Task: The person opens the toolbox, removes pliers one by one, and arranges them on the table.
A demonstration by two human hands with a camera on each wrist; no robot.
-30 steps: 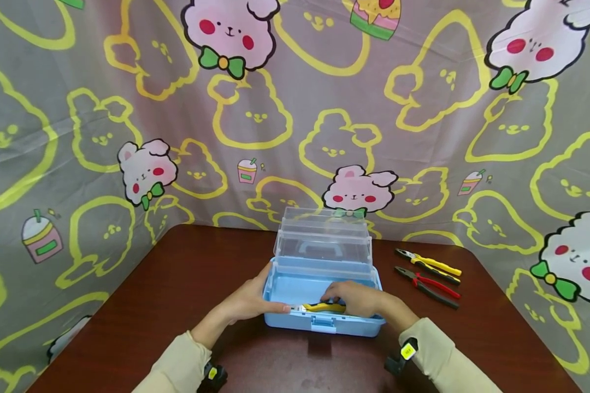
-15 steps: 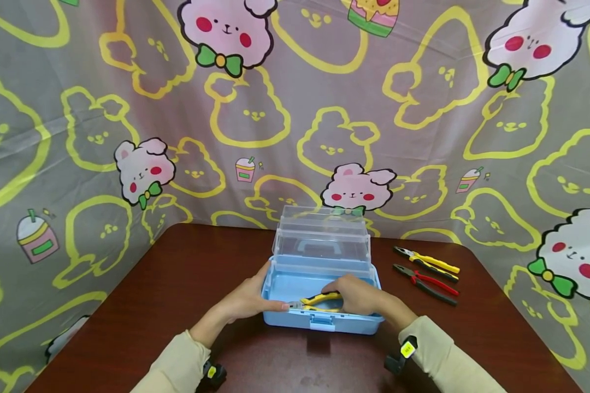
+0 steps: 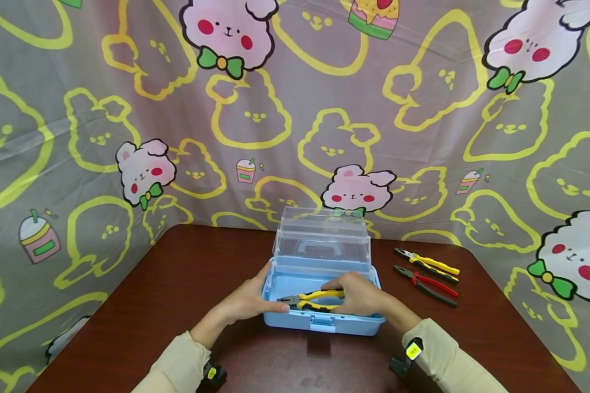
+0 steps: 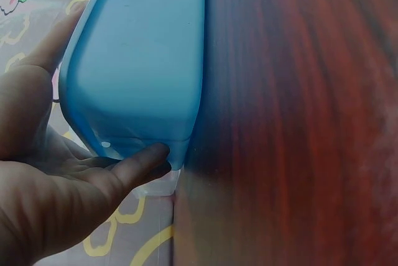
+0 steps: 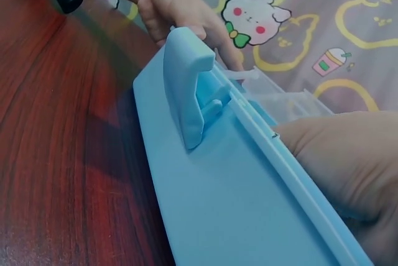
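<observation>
A light blue toolbox (image 3: 349, 326) sits on the table with its clear lid (image 3: 324, 236) raised. My left hand (image 3: 246, 300) grips its left end, thumb over the front rim; in the left wrist view its fingers (image 4: 144, 161) lie against the blue end wall. Inside the box, my right hand (image 3: 363, 295) holds pliers with yellow and black handles (image 3: 319, 295). Their dark metal head points left, just behind the left thumb, and the handles are spread apart. In the right wrist view the box's front wall hides the pliers and most of the right hand (image 5: 348, 160).
To the right of the toolbox lie yellow-and-black pliers (image 3: 430, 264) and, nearer, red-and-black pliers (image 3: 428, 284). A patterned cloth (image 3: 255, 109) hangs behind and beside the brown table (image 3: 216, 256). The box's blue latch (image 3: 322, 323) juts from its front.
The pliers in my right hand have turned and shifted left, their handles spreading apart and their dark head coming more into view. My left hand stays on the box.
</observation>
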